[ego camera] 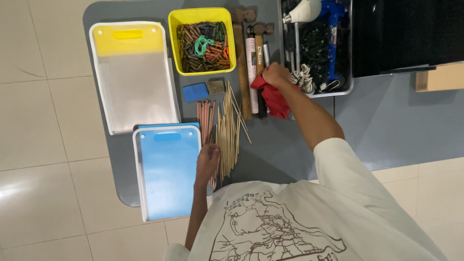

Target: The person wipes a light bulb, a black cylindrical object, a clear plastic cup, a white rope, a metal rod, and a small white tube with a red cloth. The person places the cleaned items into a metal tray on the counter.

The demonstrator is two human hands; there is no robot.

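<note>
Grey table (290,150) with rounded corners on pale floor tiles (43,121).

Left hand (208,162) on wooden sticks (228,130); right hand (276,75) gripping red cloth (273,99) beside hammers (251,63).

Both arms reach forward
Left hand (208,162) bent close in, fingers curled; right hand (275,75) stretched far ahead, fist closed

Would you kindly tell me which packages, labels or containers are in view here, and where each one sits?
Yellow tub: top centre, square, full of crayon-like sticks.
White tray with yellow end: upper left, rectangular.
White tray with blue base: lower left, beside the left hand.
Printed tube label: white and red, near the right hand.
</note>
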